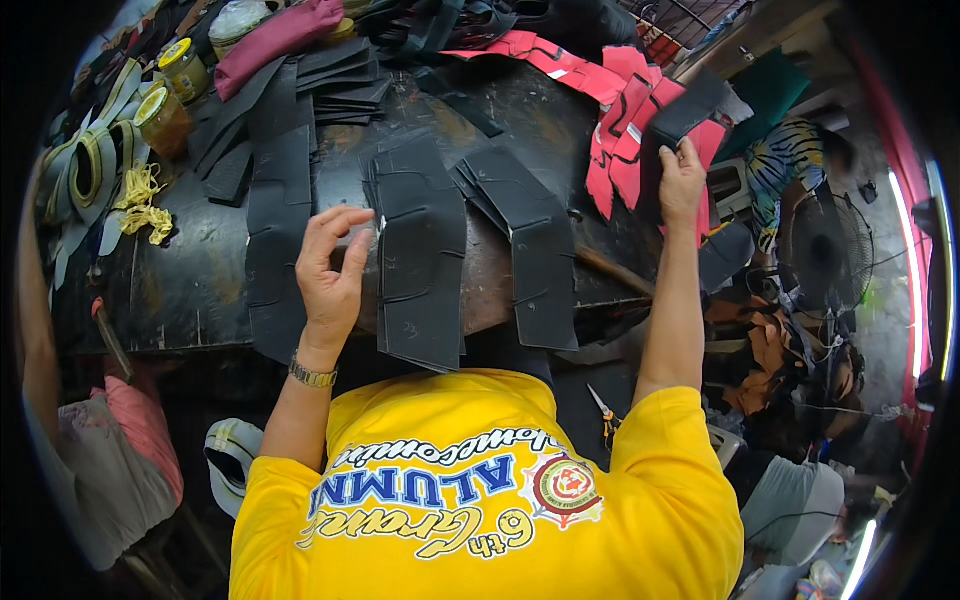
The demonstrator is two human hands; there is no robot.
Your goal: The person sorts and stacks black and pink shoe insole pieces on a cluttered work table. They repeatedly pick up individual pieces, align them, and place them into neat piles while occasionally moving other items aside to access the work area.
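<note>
Curled, with a clear gap between thumb and fingers, the left hand (332, 268) grips nothing that shows. Its forearm rises from a yellow sleeve (280, 500), a metal wristwatch (313, 376) at the wrist, and its fingertips sit just beside the left edge of the middle black stack (425, 275); whether they touch is hard to tell. That stack lies on the dark table (190, 290), its long axis running away from the person. To its right, another black stack (540, 265) slants, far end leaning left. Farther out, the right arm reaches forward almost straight, and the right hand (683, 185) pinches a black piece (688, 108) between thumb and fingers, far end tipped rightward, over pinkish-red pieces (607, 150). Beyond, at far left, stands a yellow-lidded jar (183, 75).
</note>
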